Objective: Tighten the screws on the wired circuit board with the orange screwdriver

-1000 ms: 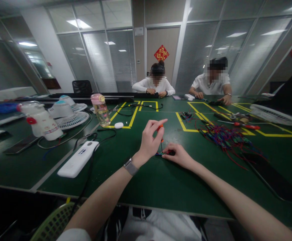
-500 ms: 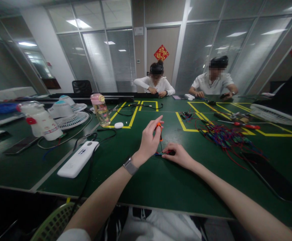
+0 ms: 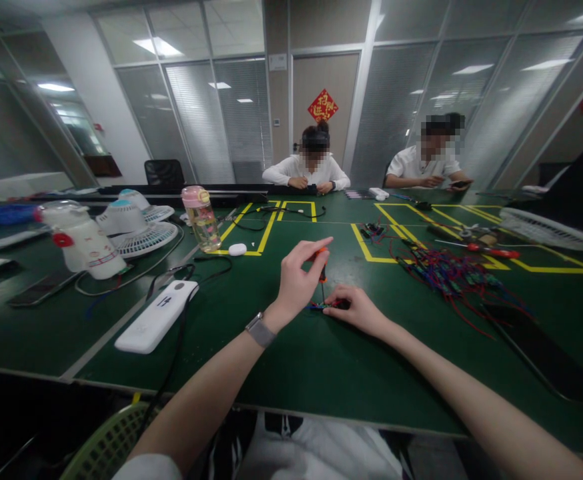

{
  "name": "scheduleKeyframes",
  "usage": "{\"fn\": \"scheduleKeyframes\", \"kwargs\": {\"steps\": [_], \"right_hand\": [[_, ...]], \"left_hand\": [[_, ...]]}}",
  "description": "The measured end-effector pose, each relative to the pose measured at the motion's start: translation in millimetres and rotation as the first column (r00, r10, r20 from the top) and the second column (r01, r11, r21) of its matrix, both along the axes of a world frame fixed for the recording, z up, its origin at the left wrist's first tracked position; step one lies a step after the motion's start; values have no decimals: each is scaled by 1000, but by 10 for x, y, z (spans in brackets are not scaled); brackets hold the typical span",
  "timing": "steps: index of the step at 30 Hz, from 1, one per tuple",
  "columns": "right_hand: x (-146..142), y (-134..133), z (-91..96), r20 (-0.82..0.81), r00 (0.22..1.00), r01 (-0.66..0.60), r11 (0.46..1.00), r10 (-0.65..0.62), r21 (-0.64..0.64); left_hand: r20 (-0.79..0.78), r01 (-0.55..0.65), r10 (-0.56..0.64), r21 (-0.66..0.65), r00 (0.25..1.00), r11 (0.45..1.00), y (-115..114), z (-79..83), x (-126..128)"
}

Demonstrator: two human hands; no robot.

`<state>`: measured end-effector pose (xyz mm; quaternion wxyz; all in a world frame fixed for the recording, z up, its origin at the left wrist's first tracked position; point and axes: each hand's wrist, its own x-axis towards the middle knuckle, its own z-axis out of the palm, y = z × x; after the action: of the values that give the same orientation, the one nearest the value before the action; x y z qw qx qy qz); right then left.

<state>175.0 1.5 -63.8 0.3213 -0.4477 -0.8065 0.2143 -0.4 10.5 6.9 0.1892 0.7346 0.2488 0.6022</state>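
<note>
My left hand (image 3: 300, 275) is closed around the orange-and-black handle of a screwdriver (image 3: 323, 272), which stands upright with its thin shaft pointing down. The shaft's lower end meets a small circuit board (image 3: 316, 307) lying on the green table. From the right, my right hand (image 3: 351, 308) pinches the board's edge between thumb and fingers. Dark and red wires show beneath its fingers. Most of the board is covered by my hands, so the exact spot under the tip cannot be made out.
To the right lies a tangled heap of wired boards (image 3: 451, 270), with a red-handled tool (image 3: 494, 251) behind it and a dark phone-like slab (image 3: 536, 347) nearer. A white power bank (image 3: 156, 317), a pink-lidded bottle (image 3: 201, 217) and fans (image 3: 141, 237) stand left. Two people sit opposite.
My left hand's fingers have shifted slightly down and round the screwdriver handle. My right hand stays on the board. Across the table, the person at right has raised their hands and turned.
</note>
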Motion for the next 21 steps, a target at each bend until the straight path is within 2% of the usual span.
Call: {"fn": "scheduleKeyframes", "kwargs": {"steps": [2, 4, 9, 11, 15, 21], "right_hand": [[0, -4, 4, 0, 1000, 0, 1000, 0, -1], [2, -5, 7, 5, 1000, 3, 1000, -3, -1], [13, 7, -3, 2, 1000, -2, 1000, 2, -2], [14, 11, -9, 0, 1000, -5, 1000, 5, 0], [7, 6, -5, 0, 1000, 0, 1000, 0, 8], [9, 0, 4, 3, 1000, 3, 1000, -3, -2]], "left_hand": [[-11, -70, 70, 17, 997, 997, -10, 6, -1], [-33, -86, 87, 17, 996, 996, -16, 1, 1], [-16, 97, -98, -42, 995, 994, -2, -58, 33], [-23, 65, -65, -26, 998, 998, -3, -62, 41], [-74, -112, 116, 58, 990, 992, -25, -22, 28], [-62, -53, 56, 50, 996, 997, -24, -2, 21]]}}
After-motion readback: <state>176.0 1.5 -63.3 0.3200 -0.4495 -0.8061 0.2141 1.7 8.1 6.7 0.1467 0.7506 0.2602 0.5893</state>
